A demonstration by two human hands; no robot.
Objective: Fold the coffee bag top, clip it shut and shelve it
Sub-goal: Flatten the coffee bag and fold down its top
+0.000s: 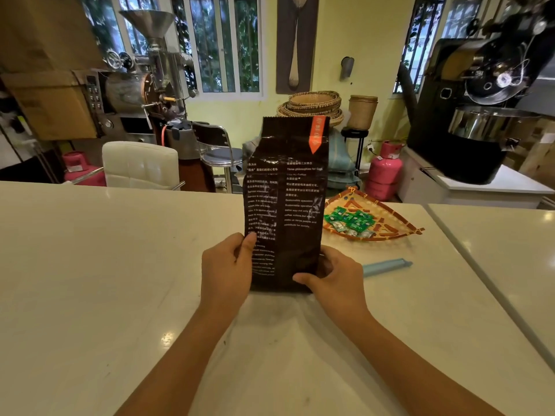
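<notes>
Coffee bag (286, 202) upright on white desk (90, 265) — both hands' grip (left hand (226, 271), right hand (336, 280)) pinching its base; print reads "Three philosophies".

Both forearms bare, angled inward toward coffee bag (285, 202). Left hand (226, 270) on bag's lower left edge — thumb across front, fingers hidden behind. Right hand (333, 279) at bag's lower right corner — thumb on front, fingers curled round side.

Coffee roastery, drum roasters (486, 94), gas cylinders (384, 172), white counter (90, 265)
</notes>
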